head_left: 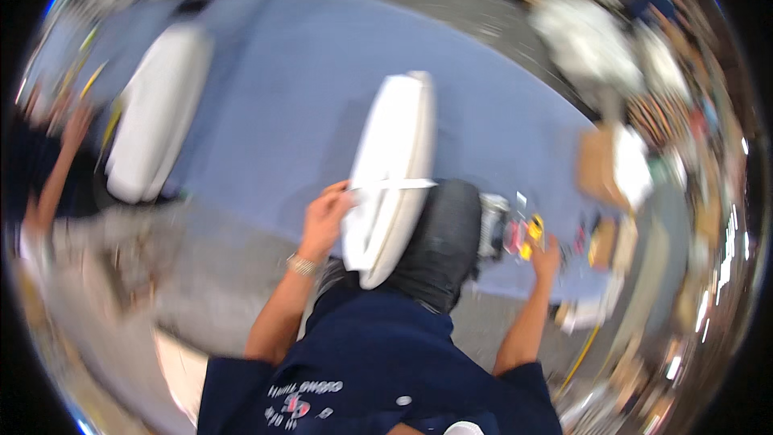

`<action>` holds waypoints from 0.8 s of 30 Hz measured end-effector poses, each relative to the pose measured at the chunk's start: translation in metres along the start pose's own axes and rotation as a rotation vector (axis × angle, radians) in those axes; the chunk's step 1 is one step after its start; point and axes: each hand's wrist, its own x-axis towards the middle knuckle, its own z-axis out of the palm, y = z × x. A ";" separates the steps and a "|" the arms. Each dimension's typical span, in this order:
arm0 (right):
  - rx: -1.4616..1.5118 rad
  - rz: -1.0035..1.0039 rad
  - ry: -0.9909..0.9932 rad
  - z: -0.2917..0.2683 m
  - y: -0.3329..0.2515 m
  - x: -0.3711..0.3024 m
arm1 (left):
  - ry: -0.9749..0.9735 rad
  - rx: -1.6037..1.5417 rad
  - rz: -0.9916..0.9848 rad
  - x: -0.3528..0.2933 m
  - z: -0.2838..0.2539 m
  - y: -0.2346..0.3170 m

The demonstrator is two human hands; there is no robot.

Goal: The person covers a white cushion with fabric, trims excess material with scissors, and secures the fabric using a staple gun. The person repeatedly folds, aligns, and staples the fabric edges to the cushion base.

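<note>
A long white rounded piece (386, 145), like a padded cushion or roll, lies over the blue table's edge and against my dark trousers. Across its middle runs a thin white strip (398, 184). My left hand (324, 213), with a watch at the wrist, is closed at the left end of this strip, fingertips pinched together. On the right, my right hand (546, 258) is stretched out over the table, right beside a yellow tool (534, 234). Motion blur hides whether its fingers touch or hold that tool.
The blue table (282, 72) carries a grey roll-like item (491, 225) and small pink things (515, 235). A brown box (600, 165) stands farther right. At left, a co-worker's arm (60, 153) is near another white piece (157, 113). White bundles (588, 44) lie beyond the table.
</note>
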 end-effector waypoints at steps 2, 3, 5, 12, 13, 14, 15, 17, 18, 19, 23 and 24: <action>0.194 -0.121 0.011 0.009 -0.017 -0.001 | 0.027 -0.160 0.023 -0.006 -0.019 0.002; 0.290 -0.199 -0.005 0.016 -0.031 0.005 | 0.078 -0.451 -0.015 -0.015 -0.034 -0.003; 0.449 -0.266 -0.156 0.026 -0.096 -0.014 | 0.166 -0.630 0.062 -0.047 -0.056 0.035; 0.648 -0.939 -0.877 0.123 -0.344 -0.204 | 0.008 -0.137 0.211 -0.124 -0.079 0.067; 0.693 -0.988 -1.030 0.145 -0.352 -0.221 | -0.042 -0.232 0.181 -0.136 -0.072 0.069; 0.728 -1.120 -1.342 0.190 -0.346 -0.223 | 0.010 -0.277 0.167 -0.144 -0.066 0.063; 0.748 -1.127 -1.519 0.210 -0.338 -0.233 | 0.094 -0.233 0.234 -0.153 -0.067 0.059; 0.664 -1.067 -1.748 0.230 -0.328 -0.262 | 0.268 -0.290 0.220 -0.174 -0.078 0.049; 0.572 -1.017 -1.784 0.230 -0.326 -0.279 | 0.353 -0.398 0.140 -0.188 -0.089 0.037; 0.480 -0.970 -1.813 0.229 -0.324 -0.297 | 0.436 -0.512 0.059 -0.199 -0.098 0.021; 0.203 -0.565 -1.975 0.205 -0.343 -0.315 | 0.833 -0.499 -0.188 -0.232 -0.131 -0.065; 0.161 -0.699 -1.837 0.209 -0.341 -0.314 | 0.909 -0.458 -0.292 -0.243 -0.131 -0.097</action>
